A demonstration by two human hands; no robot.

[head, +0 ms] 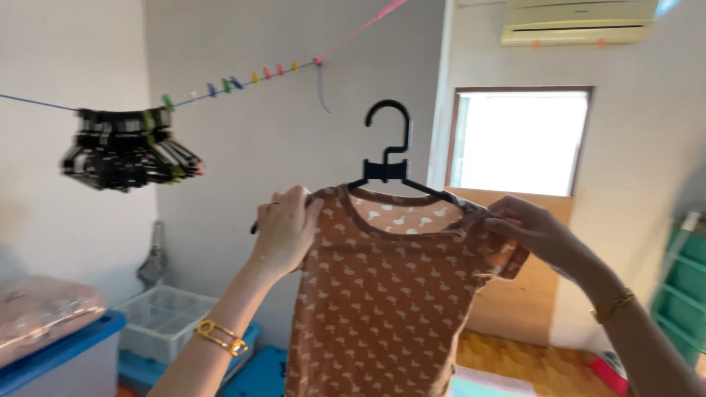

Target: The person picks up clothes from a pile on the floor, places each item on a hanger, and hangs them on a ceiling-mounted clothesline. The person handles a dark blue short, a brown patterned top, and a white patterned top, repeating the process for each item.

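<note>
Shirt (pixel 382 294) pinched at both shoulders by left (pixel 285 229) and right hands (pixel 533 231), settling on hanger (pixel 390 162); hooking onto line (pixel 243 81) likely next.

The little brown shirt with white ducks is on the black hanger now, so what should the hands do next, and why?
Probably lift the black plastic hanger up to the clothesline. The brown duck-print shirt already sits over both hanger arms, the left hand and right hand grip its shoulders, and the hook is free below the line, where other black hangers hang.
</note>
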